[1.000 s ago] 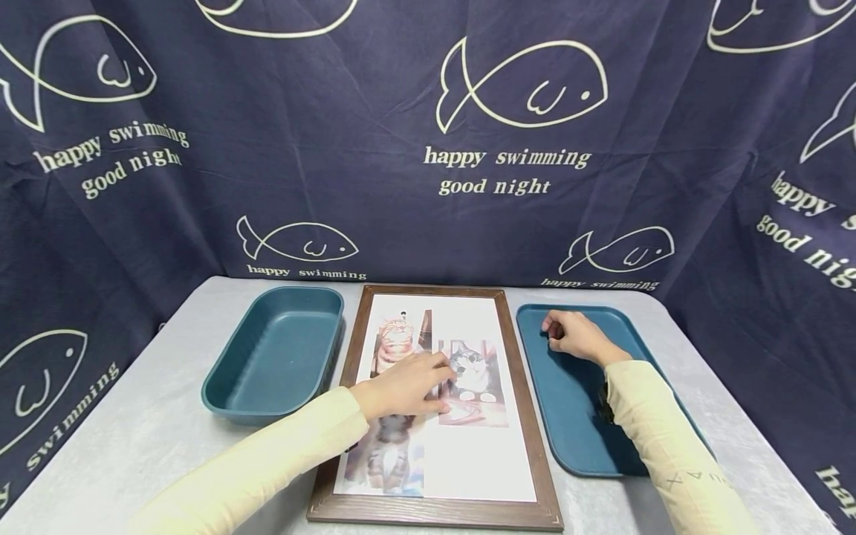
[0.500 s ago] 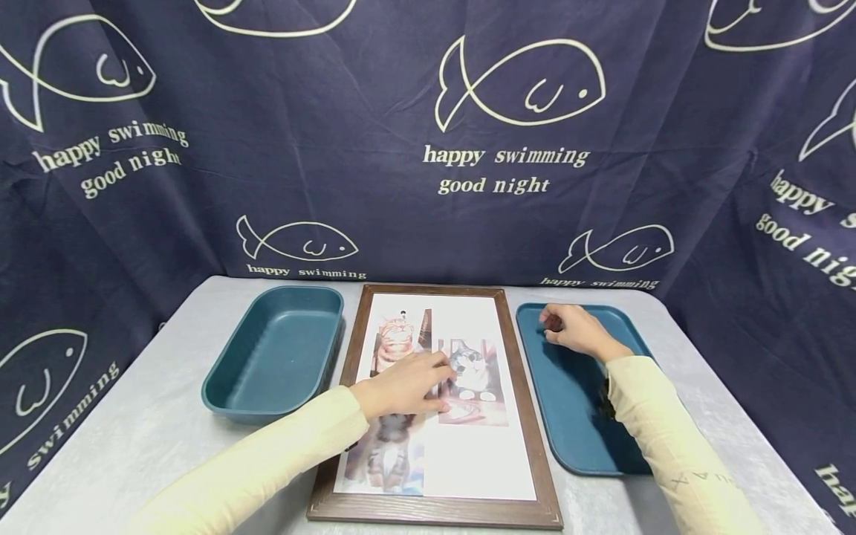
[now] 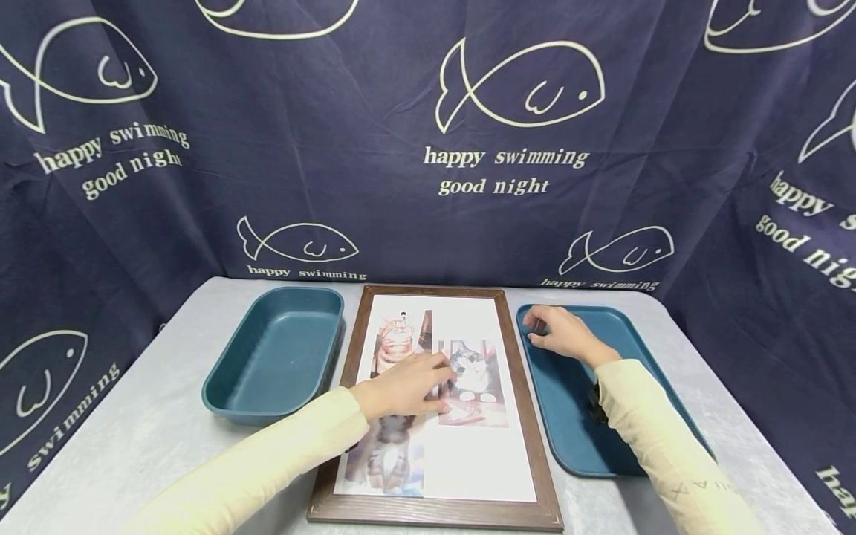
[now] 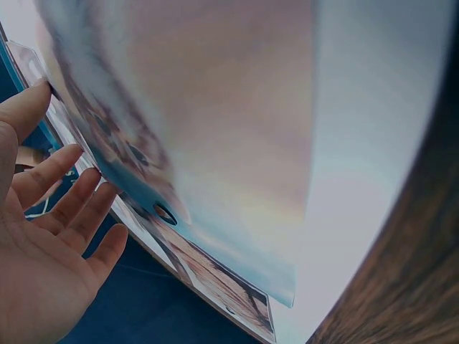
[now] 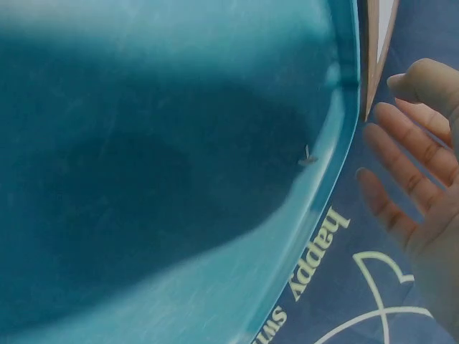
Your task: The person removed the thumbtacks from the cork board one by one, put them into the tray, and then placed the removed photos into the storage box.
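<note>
My left hand (image 3: 406,383) rests on the framed board with loosely bent fingers. Its fingertips touch the left edge of the right-hand cat photo (image 3: 473,383). Under and around it lie other cat photos; the orange cat print (image 3: 396,343) has a small dark pin (image 3: 403,314) at its top. In the left wrist view the fingers (image 4: 72,204) are spread beside the photos. My right hand (image 3: 560,331) hovers over the far left corner of the flat blue tray (image 3: 588,446), fingers relaxed and holding nothing visible. A tiny pin-like piece (image 5: 307,158) lies inside the tray's edge.
A deep teal bin (image 3: 277,357) stands left of the brown wooden frame (image 3: 435,511). All sit on a pale grey table (image 3: 154,416). A dark blue fish-print cloth (image 3: 401,223) hangs behind and at both sides.
My right hand has shifted left toward the tray's left edge, and its fingers look somewhat looser. My left hand and the photos have stayed in place.
</note>
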A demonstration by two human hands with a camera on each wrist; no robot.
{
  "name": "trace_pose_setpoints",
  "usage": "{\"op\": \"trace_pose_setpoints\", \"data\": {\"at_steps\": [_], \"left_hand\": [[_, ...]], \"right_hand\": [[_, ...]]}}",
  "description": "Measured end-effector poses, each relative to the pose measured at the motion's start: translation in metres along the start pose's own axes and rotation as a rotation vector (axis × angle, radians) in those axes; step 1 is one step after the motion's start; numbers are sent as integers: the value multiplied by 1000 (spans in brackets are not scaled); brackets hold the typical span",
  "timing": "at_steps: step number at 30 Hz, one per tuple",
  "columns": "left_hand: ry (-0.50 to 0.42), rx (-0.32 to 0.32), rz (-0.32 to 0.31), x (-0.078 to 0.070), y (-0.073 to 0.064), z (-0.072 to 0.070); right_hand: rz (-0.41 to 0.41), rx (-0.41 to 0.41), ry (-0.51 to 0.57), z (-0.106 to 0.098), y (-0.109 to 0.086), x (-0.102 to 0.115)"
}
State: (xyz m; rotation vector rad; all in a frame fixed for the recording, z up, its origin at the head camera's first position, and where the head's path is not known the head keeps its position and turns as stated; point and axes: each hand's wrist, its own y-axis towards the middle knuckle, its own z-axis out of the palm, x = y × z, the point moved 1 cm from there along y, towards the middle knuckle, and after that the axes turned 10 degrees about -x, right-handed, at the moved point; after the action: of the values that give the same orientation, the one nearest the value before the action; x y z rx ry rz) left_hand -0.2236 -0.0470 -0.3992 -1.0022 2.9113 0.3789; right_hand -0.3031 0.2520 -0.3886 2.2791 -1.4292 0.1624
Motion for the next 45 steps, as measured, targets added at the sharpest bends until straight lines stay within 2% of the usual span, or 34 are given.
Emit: {"op": "trace_pose_setpoints", "data": {"at_steps": [6,24,35,45], "left_hand": [[1,3,-6,-1,0,-1],[4,10,-12,0,-1,-1],[6,-3,0,2,0,2],[11,-41,30,3,0,3]], "right_hand": [[-31,-12,0,4,1,11],[-101,29,21,17,3,40],[-128,37,-4,27,3,54],[-153,21,-51,32,4,58]]}}
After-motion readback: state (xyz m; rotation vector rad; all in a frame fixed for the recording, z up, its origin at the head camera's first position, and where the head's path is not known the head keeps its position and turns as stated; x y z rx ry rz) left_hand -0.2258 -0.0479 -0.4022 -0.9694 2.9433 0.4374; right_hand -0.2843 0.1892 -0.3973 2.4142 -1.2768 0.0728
